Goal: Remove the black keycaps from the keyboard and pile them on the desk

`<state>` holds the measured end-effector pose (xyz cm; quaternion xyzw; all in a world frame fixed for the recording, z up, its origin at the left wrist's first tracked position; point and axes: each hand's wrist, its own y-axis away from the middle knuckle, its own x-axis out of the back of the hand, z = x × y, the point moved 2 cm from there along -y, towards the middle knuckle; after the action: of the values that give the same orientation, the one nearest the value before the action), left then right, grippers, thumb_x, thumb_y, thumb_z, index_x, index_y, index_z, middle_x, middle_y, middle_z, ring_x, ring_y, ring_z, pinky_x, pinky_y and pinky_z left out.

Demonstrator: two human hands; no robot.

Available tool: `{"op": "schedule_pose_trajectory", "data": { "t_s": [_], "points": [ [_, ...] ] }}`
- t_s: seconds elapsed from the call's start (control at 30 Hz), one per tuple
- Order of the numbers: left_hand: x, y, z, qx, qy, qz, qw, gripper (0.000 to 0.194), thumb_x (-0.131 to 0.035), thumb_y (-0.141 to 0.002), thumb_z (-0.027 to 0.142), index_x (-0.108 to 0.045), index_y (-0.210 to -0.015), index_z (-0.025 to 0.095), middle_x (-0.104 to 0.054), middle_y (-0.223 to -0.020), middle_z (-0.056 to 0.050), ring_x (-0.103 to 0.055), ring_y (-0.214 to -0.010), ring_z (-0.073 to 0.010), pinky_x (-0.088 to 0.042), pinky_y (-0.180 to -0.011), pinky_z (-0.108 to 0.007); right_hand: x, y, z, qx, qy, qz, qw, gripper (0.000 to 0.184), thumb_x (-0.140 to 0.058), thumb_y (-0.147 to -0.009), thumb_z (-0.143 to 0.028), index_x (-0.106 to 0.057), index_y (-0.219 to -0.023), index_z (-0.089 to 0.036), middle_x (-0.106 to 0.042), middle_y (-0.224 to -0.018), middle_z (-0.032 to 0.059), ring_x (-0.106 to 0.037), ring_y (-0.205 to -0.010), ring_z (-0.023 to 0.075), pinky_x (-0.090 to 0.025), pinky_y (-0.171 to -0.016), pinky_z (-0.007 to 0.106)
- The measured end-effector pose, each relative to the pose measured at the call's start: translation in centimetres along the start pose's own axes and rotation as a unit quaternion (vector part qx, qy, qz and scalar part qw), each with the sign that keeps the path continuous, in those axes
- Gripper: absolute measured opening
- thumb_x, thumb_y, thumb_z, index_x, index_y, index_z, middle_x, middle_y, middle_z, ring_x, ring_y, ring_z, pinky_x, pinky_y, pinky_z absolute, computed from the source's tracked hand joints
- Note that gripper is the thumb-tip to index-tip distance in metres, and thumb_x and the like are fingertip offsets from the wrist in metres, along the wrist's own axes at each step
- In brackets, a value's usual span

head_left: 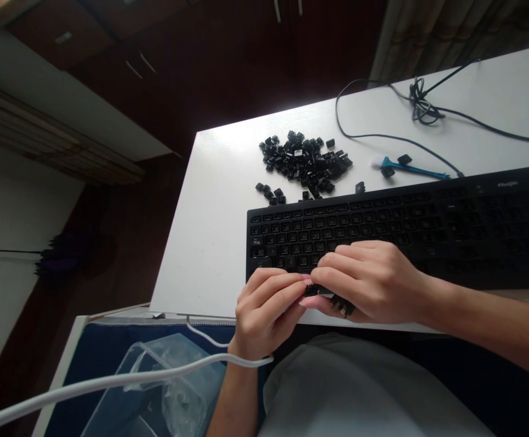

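My left hand (pixel 269 306) and my right hand (pixel 374 282) meet at the front edge of the keyboard (pixel 323 232). Between their closed fingertips is a small black keycap (pixel 311 290), partly covered by the fingers. More dark keycaps (pixel 341 305) are tucked under the curled fingers of my right hand, mostly hidden. Many sockets on the keyboard show without caps, while a few caps sit at its left end. Behind it lies a heap of loose black keycaps (pixel 307 161).
A blue brush (pixel 412 167) with white bristles lies behind the keyboard, two keycaps beside it. The black cable (pixel 421 106) is bundled at the back right. A white cord (pixel 123 379) crosses the lower left, over a clear plastic bag (pixel 182 388). Everything rests on a white table (pixel 201 243).
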<state>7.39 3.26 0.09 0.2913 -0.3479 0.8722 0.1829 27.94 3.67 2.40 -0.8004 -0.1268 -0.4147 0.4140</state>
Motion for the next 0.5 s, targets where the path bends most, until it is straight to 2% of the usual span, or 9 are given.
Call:
{"op": "schedule_pose_trajectory", "data": {
  "t_s": [0.13,0.23,0.33,0.5],
  "points": [
    [0.20,0.02,-0.16,0.018,-0.002,0.006,1.000,0.028,-0.073,-0.082,0.010,-0.071,-0.108,0.019,-0.074,-0.102,-0.007,-0.064,-0.092,-0.0213,-0.056,-0.081,-0.038,0.12,0.17,-0.02,0.024,-0.015,0.009,1.000,0.021,-0.062,-0.094,-0.034,-0.065,-0.101,-0.015,-0.070,-0.085,0.0018,-0.058,-0.065,0.0112,-0.041,-0.057,0.027],
    [0.24,-0.05,-0.24,0.027,0.002,0.005,1.000,0.028,-0.071,-0.084,0.011,-0.071,-0.109,0.021,-0.075,-0.104,-0.007,-0.064,-0.094,-0.0215,-0.056,-0.082,-0.038,0.20,0.33,-0.04,0.043,-0.013,0.011,0.999,0.022,-0.062,-0.095,-0.028,-0.064,-0.111,-0.014,-0.072,-0.097,0.0040,-0.061,-0.068,0.0110,-0.045,-0.059,0.026],
    [0.26,-0.15,-0.23,0.038,0.005,0.014,0.999,0.026,-0.070,-0.085,0.011,-0.072,-0.109,0.021,-0.074,-0.104,-0.007,-0.064,-0.094,-0.0212,-0.056,-0.081,-0.037,0.29,0.34,0.01,0.036,-0.028,0.022,0.999,0.023,-0.063,-0.095,-0.026,-0.064,-0.113,-0.013,-0.074,-0.105,0.0057,-0.065,-0.073,0.0111,-0.049,-0.063,0.026],
    [0.39,-0.34,-0.03,0.056,0.030,0.038,0.997,0.027,-0.070,-0.083,0.007,-0.072,-0.106,0.021,-0.074,-0.101,-0.006,-0.064,-0.093,-0.0198,-0.057,-0.080,-0.036,0.39,0.32,0.16,0.014,-0.056,0.045,0.997,0.019,-0.063,-0.095,-0.023,-0.063,-0.111,-0.013,-0.076,-0.106,0.0070,-0.070,-0.076,0.0113,-0.053,-0.068,0.024]
  ]
}}
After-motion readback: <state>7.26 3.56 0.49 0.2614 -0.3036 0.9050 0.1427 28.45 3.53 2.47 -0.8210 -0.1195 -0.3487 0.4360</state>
